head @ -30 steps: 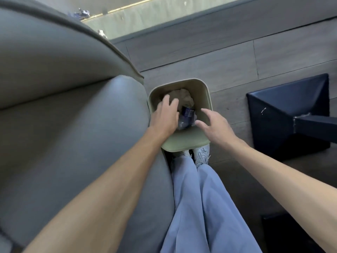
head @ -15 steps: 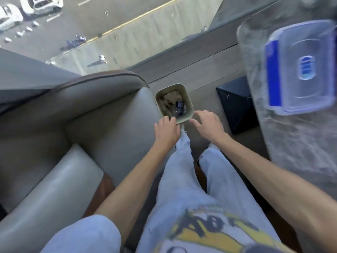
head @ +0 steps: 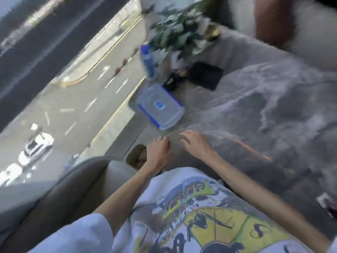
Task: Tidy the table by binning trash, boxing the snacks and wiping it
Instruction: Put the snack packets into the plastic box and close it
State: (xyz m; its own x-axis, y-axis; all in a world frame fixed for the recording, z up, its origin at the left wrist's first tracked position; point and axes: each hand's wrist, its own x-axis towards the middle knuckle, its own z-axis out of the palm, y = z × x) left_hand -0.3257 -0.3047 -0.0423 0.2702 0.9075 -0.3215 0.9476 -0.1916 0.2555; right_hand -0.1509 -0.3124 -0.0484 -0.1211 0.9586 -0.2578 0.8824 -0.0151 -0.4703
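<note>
1. Your left hand (head: 158, 150) and right hand (head: 197, 143) hover empty, fingers spread apart, at the marbled surface (head: 264, 114) edge.
2. The lidded snack box (head: 160, 106) sits just beyond them.
3. The bin (head: 135, 157) stands on the floor below your left hand.

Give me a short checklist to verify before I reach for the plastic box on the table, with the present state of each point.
1. Left hand empty: ok, nothing in it.
2. Right hand empty: ok, fingers spread, nothing held.
3. Box within view, on the table: ok, just ahead of both hands.
4. Box lid on: ok, it looks closed, so open it first.
5. Path to the box free: ok, nothing lies between.
6. Snacks to box located: cannot tell, picture is blurred; only a bottle and a plant are clear.
</note>
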